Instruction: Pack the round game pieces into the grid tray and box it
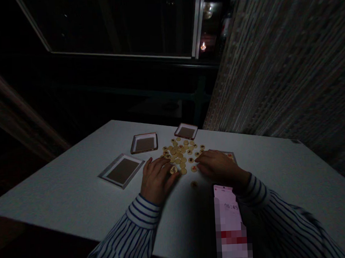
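A scatter of round xiangqi pieces [178, 151] lies on the white table, some showing black or red characters and others blank side up. My left hand [156, 182] is at the near left of them, with a black-marked xiangqi piece [173, 169] between thumb and forefinger, its face toward me. From the right, my right hand [219, 166] reaches over the table, fingers stretched toward the pieces and slightly apart. Its fingertips are beside a red-marked piece [194, 168]; I see nothing held there, though its palm is hidden. One piece [194, 184] lies alone closer to me.
Shallow framed trays stand around the pieces: a near-left one [99, 176], a far-left one [132, 148] and one at the back [177, 130]. Partly behind my right hand is another tray [234, 156] with pieces. A lit phone [227, 207] lies under my right wrist. String curtains [279, 62] hang at the right.
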`<state>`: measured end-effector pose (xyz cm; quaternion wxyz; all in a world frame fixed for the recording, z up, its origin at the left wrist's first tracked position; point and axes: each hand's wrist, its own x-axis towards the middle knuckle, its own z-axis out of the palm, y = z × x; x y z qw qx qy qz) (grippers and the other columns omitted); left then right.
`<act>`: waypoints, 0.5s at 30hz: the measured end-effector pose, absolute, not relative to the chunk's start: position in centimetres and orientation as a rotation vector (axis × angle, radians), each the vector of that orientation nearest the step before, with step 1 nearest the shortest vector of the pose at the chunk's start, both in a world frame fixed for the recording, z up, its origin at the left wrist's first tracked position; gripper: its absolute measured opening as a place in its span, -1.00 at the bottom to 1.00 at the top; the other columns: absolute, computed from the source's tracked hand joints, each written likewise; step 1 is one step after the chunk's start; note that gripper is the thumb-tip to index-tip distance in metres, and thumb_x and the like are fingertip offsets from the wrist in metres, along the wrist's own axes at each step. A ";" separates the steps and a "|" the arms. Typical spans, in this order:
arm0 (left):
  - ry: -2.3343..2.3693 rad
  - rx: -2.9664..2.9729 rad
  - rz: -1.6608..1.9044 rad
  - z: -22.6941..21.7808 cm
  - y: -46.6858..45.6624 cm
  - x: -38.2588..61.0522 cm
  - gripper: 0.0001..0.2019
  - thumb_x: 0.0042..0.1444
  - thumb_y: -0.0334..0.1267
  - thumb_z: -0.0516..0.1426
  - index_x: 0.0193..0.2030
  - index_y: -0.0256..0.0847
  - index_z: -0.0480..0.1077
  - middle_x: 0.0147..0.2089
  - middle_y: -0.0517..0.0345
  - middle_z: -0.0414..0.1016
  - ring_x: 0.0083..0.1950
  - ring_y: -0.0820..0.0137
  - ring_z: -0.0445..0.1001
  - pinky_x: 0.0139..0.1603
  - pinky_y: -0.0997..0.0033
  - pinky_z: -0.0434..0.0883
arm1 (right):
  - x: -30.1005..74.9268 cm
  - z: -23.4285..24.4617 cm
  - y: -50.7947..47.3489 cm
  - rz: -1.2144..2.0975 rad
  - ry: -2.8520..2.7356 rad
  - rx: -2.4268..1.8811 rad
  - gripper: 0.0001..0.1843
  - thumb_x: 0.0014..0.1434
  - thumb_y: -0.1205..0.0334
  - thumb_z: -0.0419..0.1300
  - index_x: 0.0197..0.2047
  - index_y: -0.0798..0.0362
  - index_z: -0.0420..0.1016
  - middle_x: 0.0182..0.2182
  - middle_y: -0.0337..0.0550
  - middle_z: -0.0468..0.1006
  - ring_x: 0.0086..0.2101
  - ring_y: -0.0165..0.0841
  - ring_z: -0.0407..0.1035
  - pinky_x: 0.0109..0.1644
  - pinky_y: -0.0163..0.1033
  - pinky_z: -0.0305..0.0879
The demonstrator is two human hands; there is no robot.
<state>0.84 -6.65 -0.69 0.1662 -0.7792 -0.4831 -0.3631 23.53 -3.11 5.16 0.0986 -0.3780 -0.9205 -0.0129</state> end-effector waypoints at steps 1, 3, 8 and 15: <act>-1.373 -2.223 -1.042 -0.6 -6.6 1.1 -0.75 0.04 -0.16 0.12 -0.16 -0.22 0.37 -0.11 0.01 0.48 -0.01 0.23 0.36 0.14 0.01 0.12 | 23.8 5.0 -3.1 -0.040 -2.719 -1.119 -0.70 0.20 0.23 -0.03 -0.09 0.11 0.42 -0.22 -0.06 0.48 -0.17 -0.30 0.31 -0.08 -0.20 0.16; -1.374 -2.236 -1.054 -0.4 -6.4 1.7 -0.77 0.05 -0.17 0.12 -0.17 -0.21 0.38 -0.11 0.02 0.48 -0.01 0.24 0.36 0.15 0.01 0.12 | 24.2 4.8 -3.1 -0.044 -2.703 -1.126 -0.70 0.20 0.23 -0.04 -0.11 0.11 0.44 -0.24 -0.06 0.49 -0.18 -0.30 0.32 -0.08 -0.20 0.17; -1.339 -2.272 -1.062 -0.1 -5.7 3.1 -0.76 0.06 -0.18 0.11 -0.14 -0.20 0.38 -0.08 0.02 0.47 0.01 0.24 0.35 0.14 0.02 0.13 | 25.4 4.3 -3.0 -0.073 -2.646 -1.165 -0.73 0.18 0.26 -0.02 -0.17 0.10 0.47 -0.26 -0.06 0.52 -0.20 -0.30 0.35 -0.11 -0.21 0.19; -1.300 -2.300 -1.113 0.3 -4.9 5.3 -0.77 0.04 -0.16 0.12 -0.20 -0.23 0.40 -0.12 0.01 0.48 -0.02 0.24 0.36 0.13 0.02 0.16 | 27.1 3.5 -2.8 -0.021 -2.576 -1.233 -0.74 0.17 0.27 0.01 -0.17 0.12 0.48 -0.26 -0.04 0.53 -0.18 -0.31 0.36 -0.06 -0.21 0.20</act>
